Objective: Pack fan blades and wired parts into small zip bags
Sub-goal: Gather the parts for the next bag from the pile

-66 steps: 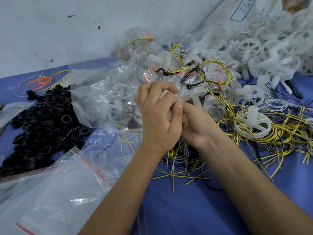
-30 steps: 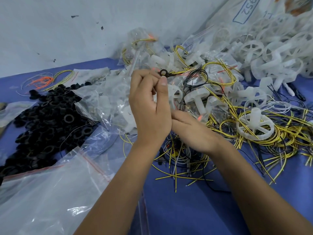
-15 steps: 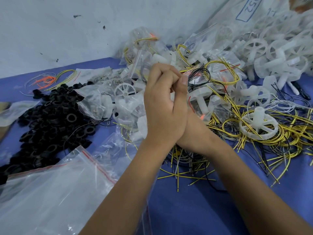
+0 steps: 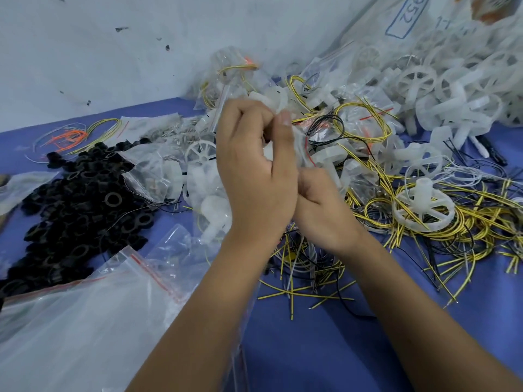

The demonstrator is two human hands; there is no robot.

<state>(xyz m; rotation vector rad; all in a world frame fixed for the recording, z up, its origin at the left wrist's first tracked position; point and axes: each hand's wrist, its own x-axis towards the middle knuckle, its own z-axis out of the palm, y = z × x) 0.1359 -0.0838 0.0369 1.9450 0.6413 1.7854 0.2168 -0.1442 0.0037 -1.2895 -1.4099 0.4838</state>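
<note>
Pinching small zip bag (image 4: 297, 142) between hands (image 4: 271, 188)

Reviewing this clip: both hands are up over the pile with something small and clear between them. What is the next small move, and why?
Probably run the pinch along the bag's top to close it. The left hand pinches a small clear bag between thumb and fingers, and the right hand is curled under it, partly hidden. Whether the zip is already sealed cannot be told.
</note>
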